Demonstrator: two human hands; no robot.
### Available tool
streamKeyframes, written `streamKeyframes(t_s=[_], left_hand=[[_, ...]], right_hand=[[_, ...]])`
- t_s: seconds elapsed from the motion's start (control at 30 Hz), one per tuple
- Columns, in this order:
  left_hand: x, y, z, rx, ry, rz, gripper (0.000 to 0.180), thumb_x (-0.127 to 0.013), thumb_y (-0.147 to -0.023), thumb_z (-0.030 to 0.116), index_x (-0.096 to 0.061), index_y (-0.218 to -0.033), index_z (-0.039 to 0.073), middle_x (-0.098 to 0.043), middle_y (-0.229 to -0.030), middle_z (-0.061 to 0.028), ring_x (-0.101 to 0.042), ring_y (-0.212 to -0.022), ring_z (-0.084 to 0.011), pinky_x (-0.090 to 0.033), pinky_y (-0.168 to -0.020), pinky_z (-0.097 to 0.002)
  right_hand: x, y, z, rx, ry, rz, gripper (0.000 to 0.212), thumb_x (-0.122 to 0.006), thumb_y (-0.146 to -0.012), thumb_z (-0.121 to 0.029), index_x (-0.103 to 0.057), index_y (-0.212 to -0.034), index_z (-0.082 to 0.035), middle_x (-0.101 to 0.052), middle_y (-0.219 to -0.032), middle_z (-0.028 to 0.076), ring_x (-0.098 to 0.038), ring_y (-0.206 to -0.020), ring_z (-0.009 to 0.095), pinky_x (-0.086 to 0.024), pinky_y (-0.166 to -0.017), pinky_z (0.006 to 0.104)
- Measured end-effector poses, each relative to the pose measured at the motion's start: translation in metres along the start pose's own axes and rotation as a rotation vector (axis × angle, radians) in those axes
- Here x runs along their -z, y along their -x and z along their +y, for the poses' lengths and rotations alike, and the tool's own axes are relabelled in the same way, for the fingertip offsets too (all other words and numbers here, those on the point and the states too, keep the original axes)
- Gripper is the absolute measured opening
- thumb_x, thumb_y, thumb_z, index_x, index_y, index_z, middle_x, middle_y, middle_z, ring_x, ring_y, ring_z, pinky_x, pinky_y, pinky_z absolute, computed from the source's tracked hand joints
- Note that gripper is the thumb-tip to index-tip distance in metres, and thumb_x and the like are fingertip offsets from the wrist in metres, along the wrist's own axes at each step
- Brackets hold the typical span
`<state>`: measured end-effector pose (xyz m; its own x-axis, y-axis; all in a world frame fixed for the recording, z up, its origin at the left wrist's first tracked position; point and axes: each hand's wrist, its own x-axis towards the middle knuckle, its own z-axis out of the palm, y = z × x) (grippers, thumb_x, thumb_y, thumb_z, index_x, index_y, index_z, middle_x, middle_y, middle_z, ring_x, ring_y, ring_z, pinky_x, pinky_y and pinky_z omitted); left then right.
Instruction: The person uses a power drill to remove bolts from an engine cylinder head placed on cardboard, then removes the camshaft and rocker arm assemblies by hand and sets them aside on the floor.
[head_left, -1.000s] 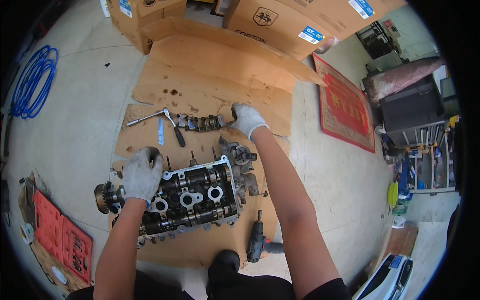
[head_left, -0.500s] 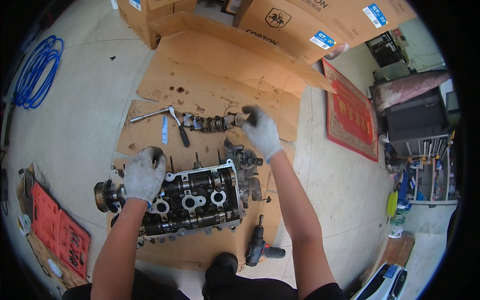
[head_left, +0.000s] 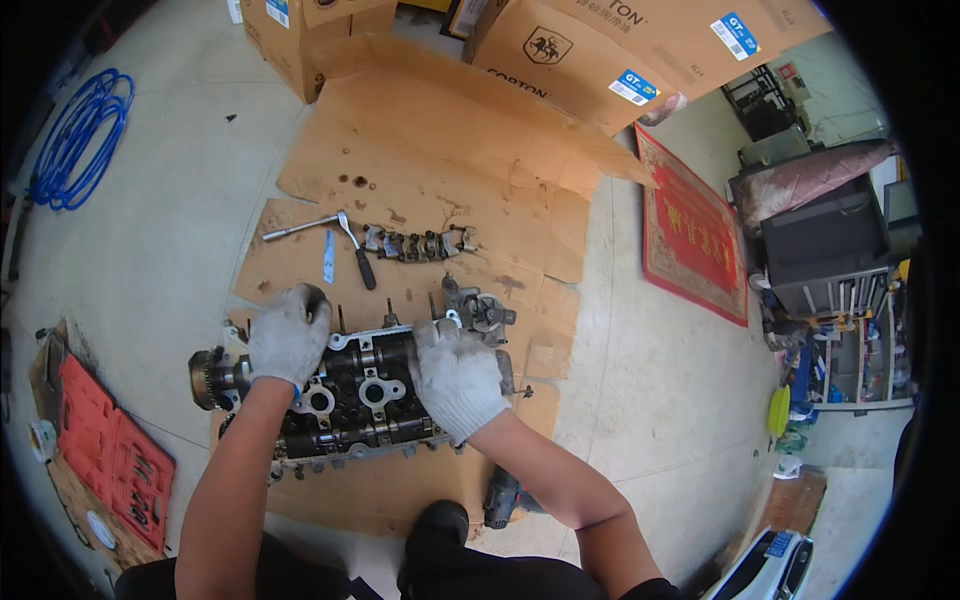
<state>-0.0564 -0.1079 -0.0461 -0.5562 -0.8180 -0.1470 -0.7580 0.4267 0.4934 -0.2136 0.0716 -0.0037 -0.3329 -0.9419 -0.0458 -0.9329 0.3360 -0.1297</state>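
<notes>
A metal cylinder head with its camshafts exposed lies on a cardboard sheet in front of me. My left hand, in a grey-white glove, is over its far left corner, beside the toothed camshaft gear. The fingers are curled together; what they hold, if anything, is hidden. Over the right end of the cylinder head, my gloved right hand has its fingers bent down, and I cannot make out what is in them. Beyond lie a row of camshaft bearing caps and a ratchet wrench.
A blue-white strip lies beside the ratchet. A cordless drill is near my right forearm, partly covered. To the left are an open red tool case and a coiled blue hose. Cardboard boxes stand at the back; a red mat lies right.
My right hand has come back from the right end of the bearing cap row to the cylinder head's right end. My left hand stays near the far left corner.
</notes>
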Motion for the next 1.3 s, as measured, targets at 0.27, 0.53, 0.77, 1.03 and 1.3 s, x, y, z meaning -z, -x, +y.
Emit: streamKeyframes(t_s=[0.27, 0.53, 0.77, 1.03, 1.3], left_hand=[[0.003, 0.002, 0.0, 0.004, -0.003, 0.031, 0.029, -0.064, -0.099, 0.033, -0.075, -0.108, 0.008, -0.075, -0.112, -0.0182, -0.072, -0.106, -0.0371, -0.055, -0.096, -0.0489], [0.004, 0.004, -0.001, -0.057, 0.043, 0.09, 0.026, -0.066, -0.098, 0.029, -0.074, -0.108, 0.006, -0.075, -0.109, -0.0173, -0.071, -0.106, -0.0366, -0.054, -0.097, -0.0493], [0.004, 0.029, 0.054, -0.311, 0.29, -0.129, 0.036, -0.062, -0.098, 0.024, -0.07, -0.129, 0.008, -0.067, -0.135, -0.0156, -0.06, -0.126, -0.0374, -0.046, -0.111, -0.0487], [-0.023, 0.038, 0.065, -0.525, 0.153, -0.055, 0.034, -0.061, -0.096, 0.02, -0.074, -0.126, 0.012, -0.067, -0.133, -0.0115, -0.059, -0.128, -0.0358, -0.047, -0.111, -0.0492], [-0.033, 0.031, 0.059, -0.499, 0.213, -0.081, 0.031, -0.063, -0.096, 0.027, -0.076, -0.121, 0.014, -0.071, -0.128, -0.0099, -0.059, -0.129, -0.0358, -0.045, -0.113, -0.0494]], right_hand=[[0.006, -0.012, 0.002, 0.03, -0.105, 0.038, 0.016, -0.068, -0.09, -0.019, -0.066, -0.098, -0.005, -0.068, -0.095, 0.018, -0.072, -0.088, 0.034, -0.06, -0.077, 0.0465], [0.009, 0.002, 0.0, -0.015, -0.2, 0.001, 0.025, -0.071, -0.092, -0.024, -0.067, -0.109, -0.006, -0.069, -0.1, 0.019, -0.072, -0.092, 0.037, -0.059, -0.083, 0.0501], [-0.002, 0.012, 0.006, 0.001, -0.221, 0.04, 0.032, -0.071, -0.095, -0.02, -0.064, -0.124, -0.009, -0.069, -0.104, 0.018, -0.072, -0.097, 0.037, -0.059, -0.085, 0.0476], [-0.019, 0.021, 0.002, -0.196, -0.098, 0.089, 0.03, -0.072, -0.094, -0.028, -0.064, -0.114, -0.006, -0.072, -0.085, 0.015, -0.074, -0.076, 0.036, -0.061, -0.066, 0.047], [-0.013, 0.019, 0.001, -0.24, -0.473, 0.11, 0.029, -0.067, -0.094, -0.025, -0.064, -0.117, -0.008, -0.076, -0.097, 0.02, -0.075, -0.087, 0.042, -0.06, -0.079, 0.0516]])
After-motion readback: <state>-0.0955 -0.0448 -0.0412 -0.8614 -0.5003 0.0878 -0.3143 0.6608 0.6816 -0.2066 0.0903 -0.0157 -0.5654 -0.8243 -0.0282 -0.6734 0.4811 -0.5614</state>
